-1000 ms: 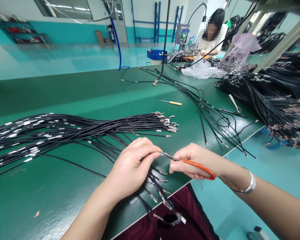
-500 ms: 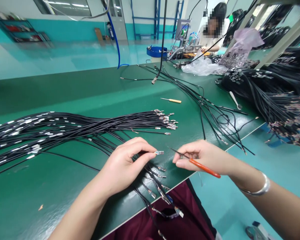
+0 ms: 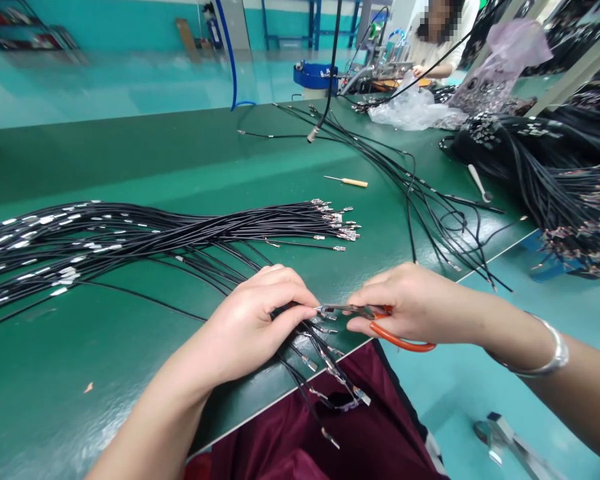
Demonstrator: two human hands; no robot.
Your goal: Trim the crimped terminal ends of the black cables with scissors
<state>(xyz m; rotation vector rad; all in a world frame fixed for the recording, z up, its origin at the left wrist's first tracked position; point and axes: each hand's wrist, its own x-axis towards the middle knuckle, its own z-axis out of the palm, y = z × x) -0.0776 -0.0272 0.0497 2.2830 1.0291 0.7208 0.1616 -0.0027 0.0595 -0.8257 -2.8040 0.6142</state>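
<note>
My left hand [image 3: 267,323] is closed, pinching a black cable close to its end between thumb and forefinger. The small metal terminal [image 3: 325,310] on that cable sticks out to the right of the fingertips. Fingers of my right hand [image 3: 395,307] wrap round a pair of scissors [image 3: 403,341] with orange handles. Their slim dark blades reach left to the terminal and seem to touch it; the exact contact is too small to make out. Under my left hand, several loose cables with metal ends [image 3: 309,363] fan toward the table's front edge.
A thick bundle of black cables [image 3: 180,230] lies across the left of the green table [image 3: 145,157]. Behind are a yellow-handled pick [image 3: 354,182], a hanging black hose [image 3: 336,60] and loose cables [image 3: 380,157]. More cables [image 3: 540,167] pile up right. A person [image 3: 443,47] sits beyond.
My right hand has brought the scissors' blades left to the terminal. The left hand keeps its pinch on the cable. The camera view has tipped down slightly.
</note>
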